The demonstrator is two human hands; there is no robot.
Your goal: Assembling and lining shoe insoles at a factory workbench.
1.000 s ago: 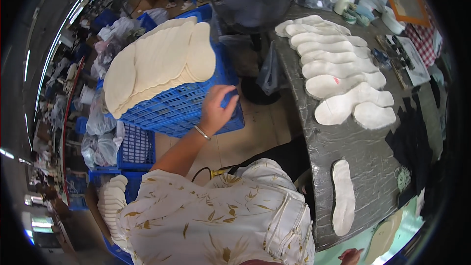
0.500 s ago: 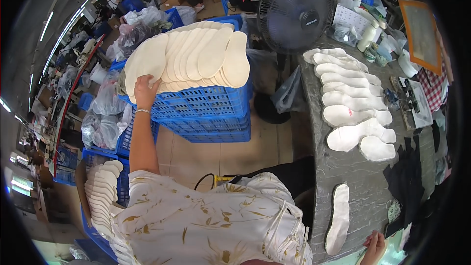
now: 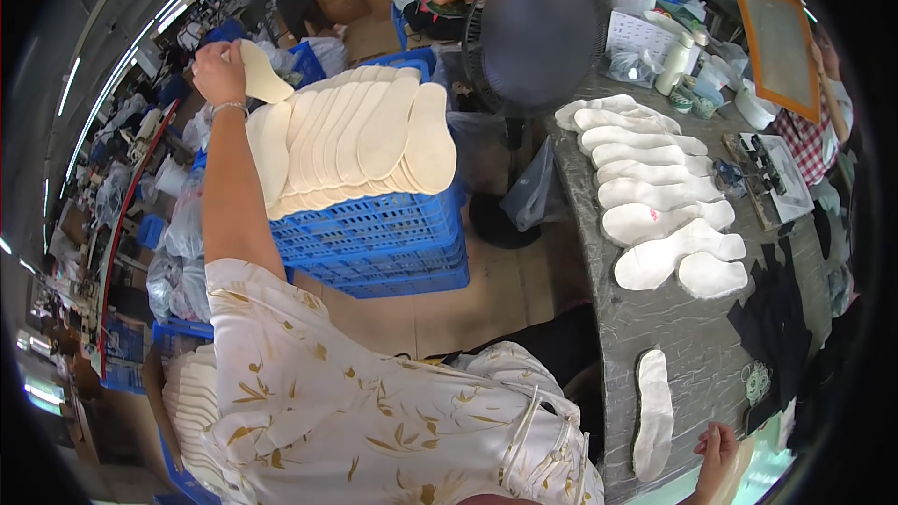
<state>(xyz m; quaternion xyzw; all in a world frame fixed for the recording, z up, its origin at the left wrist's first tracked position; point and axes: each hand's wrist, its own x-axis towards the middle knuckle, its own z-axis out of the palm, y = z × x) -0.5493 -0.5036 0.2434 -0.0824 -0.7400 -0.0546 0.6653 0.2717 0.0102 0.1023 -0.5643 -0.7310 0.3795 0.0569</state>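
A cream insole point(image 3: 266, 75) is raised at the far left of the stack, its near end still close to the other insoles. My left hand point(image 3: 221, 73) grips its far end, with the arm stretched out over the crate's left side. Rows of overlapping cream insoles point(image 3: 360, 131) lie on top of the stacked blue crates point(image 3: 374, 248). At the lower right, my right hand point(image 3: 718, 456) hangs over the table's near part with loosely bent fingers and nothing in it. One single white insole point(image 3: 653, 411) lies on the table left of that hand.
Several white insoles point(image 3: 655, 187) lie in a row on the dark table point(image 3: 585, 224). A black fan point(image 3: 538, 33) stands between crates and table. Black cloth point(image 3: 776, 318) lies at the right. More insoles point(image 3: 192, 411) fill a crate at lower left. People are in the background.
My left hand has moved up and away to the far left, lifting an insole off the stack. The view has shifted slightly. My right hand stays near the same place.
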